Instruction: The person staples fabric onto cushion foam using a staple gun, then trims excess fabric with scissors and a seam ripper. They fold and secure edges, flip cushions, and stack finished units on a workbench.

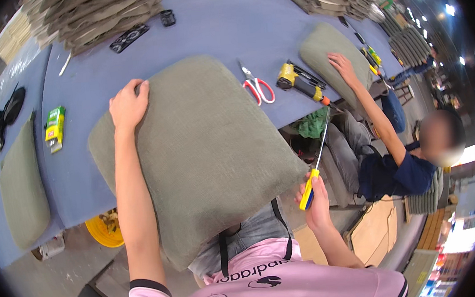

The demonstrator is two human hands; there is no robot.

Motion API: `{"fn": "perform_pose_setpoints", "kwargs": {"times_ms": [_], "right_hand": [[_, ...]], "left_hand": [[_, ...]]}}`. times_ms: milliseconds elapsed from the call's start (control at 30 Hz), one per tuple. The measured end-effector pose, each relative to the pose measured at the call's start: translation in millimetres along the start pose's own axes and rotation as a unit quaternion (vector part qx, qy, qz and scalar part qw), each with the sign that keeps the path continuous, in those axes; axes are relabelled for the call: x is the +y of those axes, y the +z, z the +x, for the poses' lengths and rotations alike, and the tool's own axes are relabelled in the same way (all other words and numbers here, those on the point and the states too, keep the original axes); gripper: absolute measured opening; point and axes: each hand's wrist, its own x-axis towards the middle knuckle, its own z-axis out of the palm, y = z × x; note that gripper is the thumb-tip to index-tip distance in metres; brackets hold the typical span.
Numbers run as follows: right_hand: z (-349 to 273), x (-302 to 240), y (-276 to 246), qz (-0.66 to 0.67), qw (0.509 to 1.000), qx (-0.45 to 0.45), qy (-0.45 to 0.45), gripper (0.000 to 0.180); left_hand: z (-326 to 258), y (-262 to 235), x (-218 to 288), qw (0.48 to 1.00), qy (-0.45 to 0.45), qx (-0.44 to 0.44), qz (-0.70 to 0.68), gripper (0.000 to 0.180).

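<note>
A large grey-green upholstered seat cushion (203,134) lies tilted over the near edge of the table, partly above my lap. My left hand (129,104) is curled over its far left edge, the thumb on top. In my right hand (315,198) is a screwdriver (309,192) with a yellow and blue handle, its long thin shaft pointing up and away. That hand is beside the cushion's near right corner. Red-and-white scissors (256,85) lie just beyond the cushion's right side, next to a yellow and black pneumatic staple gun (299,82).
A blue-covered table (206,28) carries stacked fabric covers (99,17), a green-yellow box (55,129) and another cushion (26,187). At right, a seated co-worker (392,164) rests a hand on a cushion (325,58). Below the table stands a yellow bucket (105,231).
</note>
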Motion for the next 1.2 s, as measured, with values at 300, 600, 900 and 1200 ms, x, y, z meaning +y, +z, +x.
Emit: {"fn": "perform_pose_setpoints", "kwargs": {"times_ms": [300,600,900,1200], "right_hand": [[-16,-58,35,-0.571,0.776,-0.133,-0.231,0.042],[-16,-131,69,-0.685,0.679,-0.154,-0.215,0.045],[-16,-157,83,-0.736,0.622,-0.158,-0.216,0.048],[-18,-174,93,-0.766,0.57,-0.172,-0.243,0.045]], "left_hand": [[-2,0,0,1.0,-0.003,0.007,-0.005,0.046],[0,-2,2,1.0,-0.004,-0.007,0.01,0.046],[0,-2,1,1.0,0.008,0.002,0.005,0.046],[-4,-3,10,1.0,0.007,0.017,-0.005,0.043]]}}
